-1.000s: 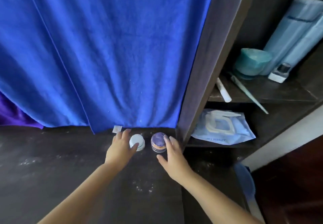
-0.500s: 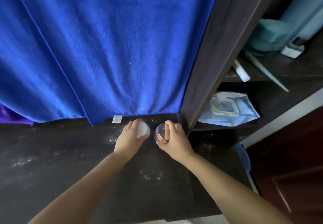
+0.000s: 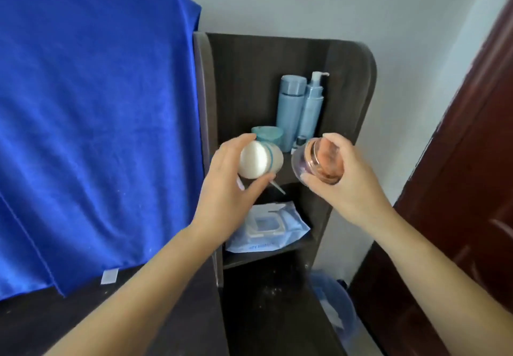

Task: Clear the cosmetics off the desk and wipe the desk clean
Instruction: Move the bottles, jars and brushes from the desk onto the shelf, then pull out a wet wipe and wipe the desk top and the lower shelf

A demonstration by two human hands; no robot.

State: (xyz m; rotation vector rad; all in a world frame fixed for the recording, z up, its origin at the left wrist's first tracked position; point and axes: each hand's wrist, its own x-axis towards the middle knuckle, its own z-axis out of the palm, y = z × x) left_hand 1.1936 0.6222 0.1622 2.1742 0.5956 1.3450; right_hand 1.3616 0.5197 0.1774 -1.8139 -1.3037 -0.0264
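My left hand (image 3: 224,189) grips a small white jar (image 3: 259,161) with a thin blue band, tilted on its side in the air. My right hand (image 3: 347,186) holds a clear pinkish-orange jar (image 3: 319,162), also tilted. Both jars hover in front of the dark side shelf (image 3: 347,91), at the height of its upper shelf. The dark desk top (image 3: 83,314) lies below left, dusted with white specks.
Two pale blue bottles (image 3: 301,108) and a teal jar (image 3: 268,133) stand on the upper shelf. A blue wipes pack (image 3: 273,230) lies on the shelf below. A blue towel (image 3: 97,119) hangs at left, a brown door (image 3: 472,189) at right, a blue bin (image 3: 333,305) low.
Both hands closed on the two jars on the desk, lifted them and carried them up and right to the side shelf. The view swung up with them.
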